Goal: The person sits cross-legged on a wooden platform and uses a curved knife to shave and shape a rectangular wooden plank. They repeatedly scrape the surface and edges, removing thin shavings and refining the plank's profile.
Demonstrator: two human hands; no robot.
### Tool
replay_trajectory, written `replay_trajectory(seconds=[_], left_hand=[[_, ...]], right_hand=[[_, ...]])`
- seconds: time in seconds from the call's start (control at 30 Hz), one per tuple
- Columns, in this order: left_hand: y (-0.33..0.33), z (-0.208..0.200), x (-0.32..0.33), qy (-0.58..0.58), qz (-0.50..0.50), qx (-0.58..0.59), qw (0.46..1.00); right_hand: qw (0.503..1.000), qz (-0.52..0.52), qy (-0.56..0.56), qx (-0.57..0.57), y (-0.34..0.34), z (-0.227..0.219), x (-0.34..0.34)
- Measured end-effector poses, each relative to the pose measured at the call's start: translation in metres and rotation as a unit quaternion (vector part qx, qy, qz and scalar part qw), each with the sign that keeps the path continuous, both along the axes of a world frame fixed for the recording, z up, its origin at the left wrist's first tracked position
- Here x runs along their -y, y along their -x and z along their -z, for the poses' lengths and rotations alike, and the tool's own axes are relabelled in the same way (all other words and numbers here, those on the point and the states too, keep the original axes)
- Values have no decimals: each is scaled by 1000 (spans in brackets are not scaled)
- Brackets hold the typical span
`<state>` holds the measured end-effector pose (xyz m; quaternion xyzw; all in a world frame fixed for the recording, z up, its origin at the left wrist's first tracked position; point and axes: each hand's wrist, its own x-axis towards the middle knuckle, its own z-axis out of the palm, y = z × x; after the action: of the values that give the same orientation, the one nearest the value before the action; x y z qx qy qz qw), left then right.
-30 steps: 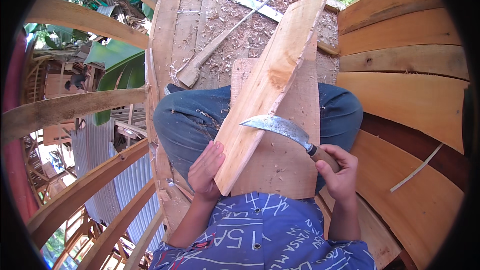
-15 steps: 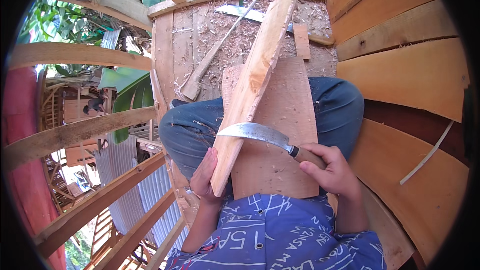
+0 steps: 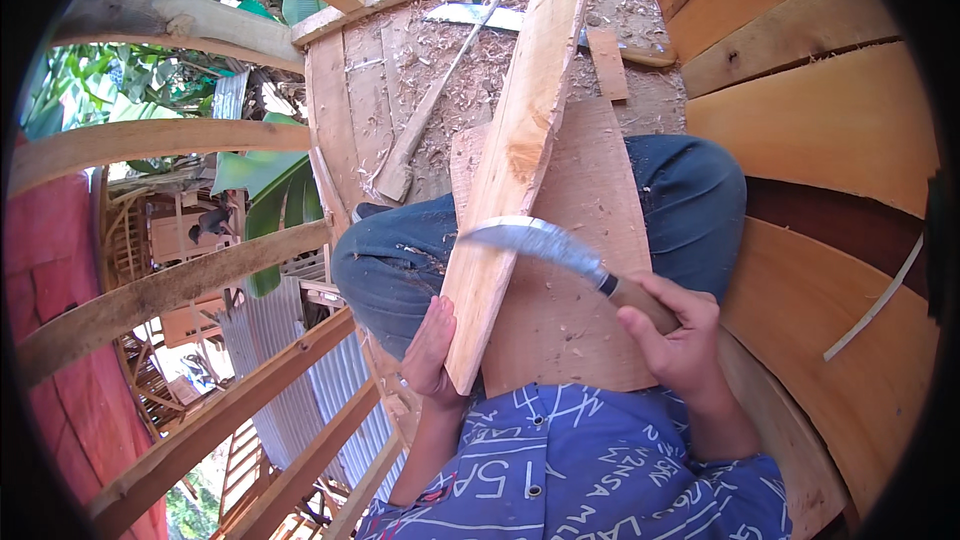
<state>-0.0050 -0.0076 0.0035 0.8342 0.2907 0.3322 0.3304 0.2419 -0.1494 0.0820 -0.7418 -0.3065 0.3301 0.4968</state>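
Slanting lengthwise, the plank (image 3: 522, 130) points forward-right.

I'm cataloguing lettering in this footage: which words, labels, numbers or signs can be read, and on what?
Blue buttoned cloth shirt: white letters and numbers, not copied out here.
Curved steel knife with brown wooden handle: no lettering discernible.
Long pale wooden board: none discernible.

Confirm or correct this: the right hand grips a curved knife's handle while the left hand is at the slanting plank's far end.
Wrong end: in the head view, the left hand is at the slanting plank's near end, by the shirt. The rest stands.
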Motion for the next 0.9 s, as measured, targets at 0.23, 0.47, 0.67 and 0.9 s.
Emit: replay_trajectory(seconds=[0.23,0.47,0.67,0.9], left_hand=[[-2,6,2,42,-66,67,995],[-4,-2,-1,5,-33,23,999],[-11,-8,-3,1,-33,18,999],[-8,-4,-3,-1,-38,43,998]], right_hand=[[985,174,-5,-10,-31,-10,13],[994,9,37,-101,-3,-4,-8],[999,11,-9,42,6,3,-7],[978,197,-46,41,-22,-5,4]])
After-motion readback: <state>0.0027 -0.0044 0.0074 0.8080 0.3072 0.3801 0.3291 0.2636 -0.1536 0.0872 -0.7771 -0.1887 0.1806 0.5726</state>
